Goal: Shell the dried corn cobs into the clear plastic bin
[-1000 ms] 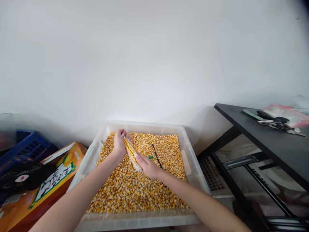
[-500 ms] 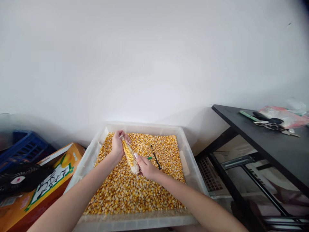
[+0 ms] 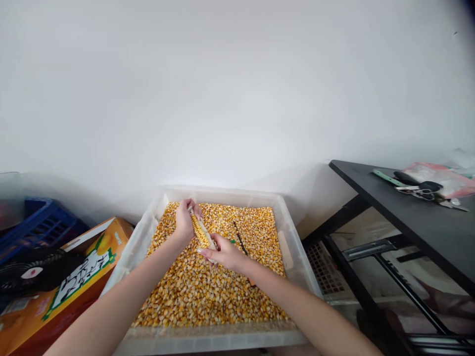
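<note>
A corn cob (image 3: pixel 201 231), partly stripped with rows of yellow kernels left along one side, is held at a slant over a plastic bin (image 3: pixel 302 262). My left hand (image 3: pixel 185 217) is closed around its upper end. At the lower end, my right hand (image 3: pixel 222 253) grips the cob, with the thumb lying across it. Loose corn kernels (image 3: pixel 208 301) fill the bin beneath both hands. A dark, thin tool (image 3: pixel 240 236) with a bit of green lies on the kernels, partly hidden by my right hand and forearm.
An orange cardboard box (image 3: pixel 107 247) and a black fan (image 3: pixel 31 272) stand left of the bin, with a blue crate (image 3: pixel 48 217) behind. To the right, a dark table (image 3: pixel 404 222) holds scissors (image 3: pixel 419 190), a green-handled item (image 3: pixel 386 176) and a pinkish plastic bag (image 3: pixel 441 178).
My right thumb has shifted down across the cob's lower end, and the hand has turned. My left hand keeps its hold on the upper end. The view has moved slightly.
</note>
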The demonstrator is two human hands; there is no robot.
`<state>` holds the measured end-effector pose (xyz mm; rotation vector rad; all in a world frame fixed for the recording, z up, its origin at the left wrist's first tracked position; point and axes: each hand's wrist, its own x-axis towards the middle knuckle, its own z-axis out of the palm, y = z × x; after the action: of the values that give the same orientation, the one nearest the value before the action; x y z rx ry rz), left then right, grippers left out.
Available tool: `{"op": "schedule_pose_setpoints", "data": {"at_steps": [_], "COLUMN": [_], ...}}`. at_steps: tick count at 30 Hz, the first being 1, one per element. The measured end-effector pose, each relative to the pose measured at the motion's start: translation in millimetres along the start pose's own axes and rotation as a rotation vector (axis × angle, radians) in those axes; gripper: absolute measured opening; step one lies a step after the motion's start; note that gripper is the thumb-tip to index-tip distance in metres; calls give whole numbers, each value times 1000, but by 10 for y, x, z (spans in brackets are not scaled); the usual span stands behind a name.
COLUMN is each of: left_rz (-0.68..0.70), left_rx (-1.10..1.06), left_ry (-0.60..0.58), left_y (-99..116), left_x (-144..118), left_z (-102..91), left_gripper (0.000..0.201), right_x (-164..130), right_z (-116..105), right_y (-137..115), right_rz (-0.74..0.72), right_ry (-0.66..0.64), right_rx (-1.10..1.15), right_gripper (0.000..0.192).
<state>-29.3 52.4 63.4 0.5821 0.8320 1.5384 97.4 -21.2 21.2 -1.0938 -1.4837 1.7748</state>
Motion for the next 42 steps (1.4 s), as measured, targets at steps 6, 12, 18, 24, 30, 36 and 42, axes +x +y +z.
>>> {"op": "schedule_pose_setpoints", "data": {"at_steps": [6,12,18,24,30,36,42], "left_rz": [62,76,-5,-35,-46,-52,-27], "left_rx": [49,127,4,1,-1,1,17], "left_ry": [-16,-38,-30,-54,-63,-14,-4], "left_y": [-39,-103,-44,-47,-16,-33,-68], "left_x": [-22,-28,3,-23,-55,-72,-56], "left_z": [12,0,-11,7,33,47,28], "left_gripper": [32,33,29,31,30,31,31], "right_x": [-4,-13,50,46,-16,-53,-58], "right_z": [40,39,-27,22,118,175,195], "right_y": [12,70,83,132,76,44,43], "right_rz": [-18,-26,-86,-138,-152,-130,-96], "right_ry": [121,110,34,36,107,150,149], "right_rx": [-193,-263,-126,-68,38,96,177], "right_gripper": [48,60,48,41,48,51,55]}}
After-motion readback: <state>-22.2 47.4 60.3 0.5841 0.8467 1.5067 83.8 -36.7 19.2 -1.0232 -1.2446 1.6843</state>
